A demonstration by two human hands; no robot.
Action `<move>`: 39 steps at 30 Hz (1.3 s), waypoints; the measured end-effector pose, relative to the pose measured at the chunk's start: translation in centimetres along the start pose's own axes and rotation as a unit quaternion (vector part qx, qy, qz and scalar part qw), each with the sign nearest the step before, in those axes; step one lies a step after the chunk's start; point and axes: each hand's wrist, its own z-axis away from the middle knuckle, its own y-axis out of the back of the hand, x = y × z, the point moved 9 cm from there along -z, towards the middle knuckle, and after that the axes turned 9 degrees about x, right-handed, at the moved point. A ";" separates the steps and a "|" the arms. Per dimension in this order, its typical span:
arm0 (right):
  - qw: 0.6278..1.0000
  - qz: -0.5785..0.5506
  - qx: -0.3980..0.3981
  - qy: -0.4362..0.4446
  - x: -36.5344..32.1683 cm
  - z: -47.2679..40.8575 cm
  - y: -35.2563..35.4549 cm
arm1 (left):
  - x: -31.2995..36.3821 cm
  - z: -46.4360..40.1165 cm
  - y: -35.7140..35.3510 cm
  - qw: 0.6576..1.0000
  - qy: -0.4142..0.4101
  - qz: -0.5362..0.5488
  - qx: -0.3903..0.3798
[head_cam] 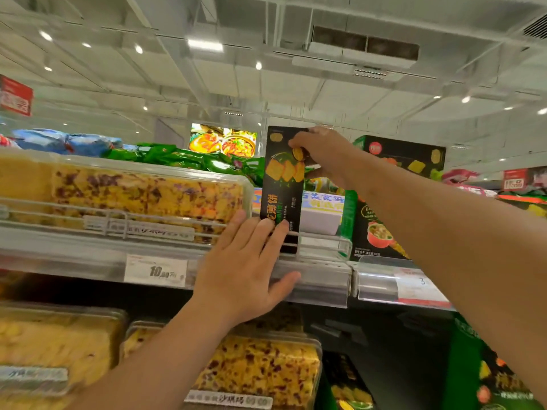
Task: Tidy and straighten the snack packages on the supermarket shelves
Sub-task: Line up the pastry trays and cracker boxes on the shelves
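Far left, upper shelf (88, 261): clear plastic tray of yellow cake with purple bits (142, 196) sits behind the wire front rail, long side facing out; a white price tag (155, 270) reading 10 hangs in the shelf strip below it. Behind the tray, blue bags (68, 142) and green bags (177, 158) lie piled on top. Lower shelf, left: two more clear trays of the same cake (260, 371), side by side, label strip across their fronts. Centre: left hand (245, 270) lies flat and open against the shelf edge, fingertips touching the bottom part of a tall black snack box (282, 184), thumb spread out along the price strip; it presses, grip not closed on anything. The black box stands upright on the upper shelf, narrow, printed with yellow crackers, just right of the cake tray, its foot behind the rail. Right hand (322, 152) reaches in from the right and pinches the box near its top, thumb on the front face, other fingers wrapped round the right edge and behind; grip closed on the box. Right of it, a white-blue packet (322, 208) sits low on the shelf, then a larger black-and-green box (381, 220) with a red bowl picture, standing upright. A second price tag (414, 285) sits in the strip under it. Bottom right, another green-black box (488, 374), partly cut off.
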 end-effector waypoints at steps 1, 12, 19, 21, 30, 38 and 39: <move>1.000 0.002 0.005 -0.004 0.3 0.1 -0.1 | 0.0 0.0 0.1 1.000 0.000 0.001 0.003; 0.910 0.150 0.085 0.377 0.3 21.4 4.2 | -0.3 0.0 -0.1 1.000 -0.001 -0.002 0.002; 0.908 0.350 -0.135 0.187 18.5 32.6 0.9 | 0.6 -0.8 0.6 1.000 -0.003 0.011 -0.024; 0.903 0.381 -0.167 0.107 22.5 32.8 0.6 | 2.0 -1.6 0.8 0.999 -0.028 0.040 -0.012; 0.895 0.405 -0.144 0.122 25.3 32.8 0.4 | 5.8 -2.4 -0.4 1.000 -0.019 0.019 -0.015; 0.899 0.393 -0.145 0.128 23.7 32.3 1.5 | 5.9 -2.5 -0.2 1.000 -0.017 0.012 -0.013; 0.904 0.383 -0.146 0.123 22.9 31.9 2.0 | 5.9 -2.5 0.0 1.000 -0.017 0.013 -0.014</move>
